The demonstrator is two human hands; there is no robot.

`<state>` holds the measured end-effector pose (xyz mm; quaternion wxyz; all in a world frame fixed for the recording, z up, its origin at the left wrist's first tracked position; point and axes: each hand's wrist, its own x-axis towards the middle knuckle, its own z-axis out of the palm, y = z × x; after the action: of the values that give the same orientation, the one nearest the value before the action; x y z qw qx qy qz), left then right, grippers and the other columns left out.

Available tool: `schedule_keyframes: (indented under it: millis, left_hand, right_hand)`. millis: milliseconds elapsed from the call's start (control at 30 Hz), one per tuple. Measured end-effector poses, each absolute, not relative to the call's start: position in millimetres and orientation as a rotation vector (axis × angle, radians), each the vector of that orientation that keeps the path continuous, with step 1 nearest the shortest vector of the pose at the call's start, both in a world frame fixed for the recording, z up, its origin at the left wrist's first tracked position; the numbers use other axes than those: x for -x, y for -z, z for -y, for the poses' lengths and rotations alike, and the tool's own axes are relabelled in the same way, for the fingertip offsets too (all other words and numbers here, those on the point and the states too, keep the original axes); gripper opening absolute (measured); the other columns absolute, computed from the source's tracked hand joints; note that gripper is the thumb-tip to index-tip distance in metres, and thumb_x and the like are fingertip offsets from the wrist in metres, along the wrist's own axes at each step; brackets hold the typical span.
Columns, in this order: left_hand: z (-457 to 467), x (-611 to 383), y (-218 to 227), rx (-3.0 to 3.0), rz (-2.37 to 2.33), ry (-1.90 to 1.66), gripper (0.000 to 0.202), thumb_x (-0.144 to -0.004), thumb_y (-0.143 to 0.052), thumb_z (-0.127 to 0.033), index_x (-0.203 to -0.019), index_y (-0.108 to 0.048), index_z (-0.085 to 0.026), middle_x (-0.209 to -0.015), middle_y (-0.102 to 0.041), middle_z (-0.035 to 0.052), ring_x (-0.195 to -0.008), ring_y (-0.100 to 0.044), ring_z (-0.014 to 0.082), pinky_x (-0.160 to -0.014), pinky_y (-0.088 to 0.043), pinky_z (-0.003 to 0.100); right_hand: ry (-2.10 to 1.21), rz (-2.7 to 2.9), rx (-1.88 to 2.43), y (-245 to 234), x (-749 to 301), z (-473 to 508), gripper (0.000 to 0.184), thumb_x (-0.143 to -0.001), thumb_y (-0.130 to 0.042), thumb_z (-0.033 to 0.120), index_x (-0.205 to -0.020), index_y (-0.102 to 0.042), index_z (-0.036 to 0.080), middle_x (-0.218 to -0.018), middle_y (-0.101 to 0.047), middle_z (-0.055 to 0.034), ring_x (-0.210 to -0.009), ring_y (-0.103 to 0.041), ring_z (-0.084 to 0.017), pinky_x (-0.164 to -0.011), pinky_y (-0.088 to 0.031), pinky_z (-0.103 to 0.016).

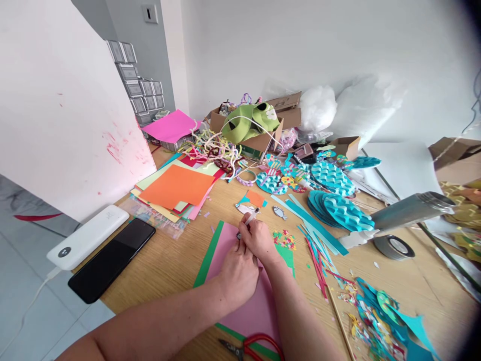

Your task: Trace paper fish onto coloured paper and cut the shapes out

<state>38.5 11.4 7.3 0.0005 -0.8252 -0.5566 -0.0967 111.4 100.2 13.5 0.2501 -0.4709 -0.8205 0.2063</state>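
A pink sheet of paper [251,311] lies on a green sheet [208,258] on the wooden table [169,260]. My left hand [238,273] rests on the pink sheet with its fingers curled, pinching a small dark piece at the sheet's far edge. My right hand [258,235] is closed round a white glue stick [251,217] whose tip points away from me. Just beyond my fingers lie small paper fish cut-outs [280,212] and an orange scrap [256,198].
Red-handled scissors [251,347] lie at the near edge. A black phone [111,258] and a white power bank [88,235] sit at the left. A stack of coloured paper [176,188], teal scalloped paper shapes [338,208], a steel flask [409,210], a tape roll [394,246] and boxes [259,140] crowd the far side.
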Motion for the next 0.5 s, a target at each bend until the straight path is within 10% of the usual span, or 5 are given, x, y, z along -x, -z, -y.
schedule_keyframes:
  millis: [500]
  left_hand:
    - [-12.1, -38.1, -8.9, 2.621, 1.721, 0.250, 0.034, -0.088, -0.044, -0.016, -0.115, -0.060, -0.002, -0.115, -0.063, 0.0224, -0.107, -0.058, 0.0284, -0.095, -0.040, 0.041]
  right_hand:
    - [-0.662, 2.143, 1.297, -11.5, -110.4, -100.1, 0.020, -0.083, -0.040, 0.024, -0.063, -0.044, 0.021, -0.054, -0.054, -0.0008, -0.049, -0.049, -0.013, -0.054, -0.034, -0.023]
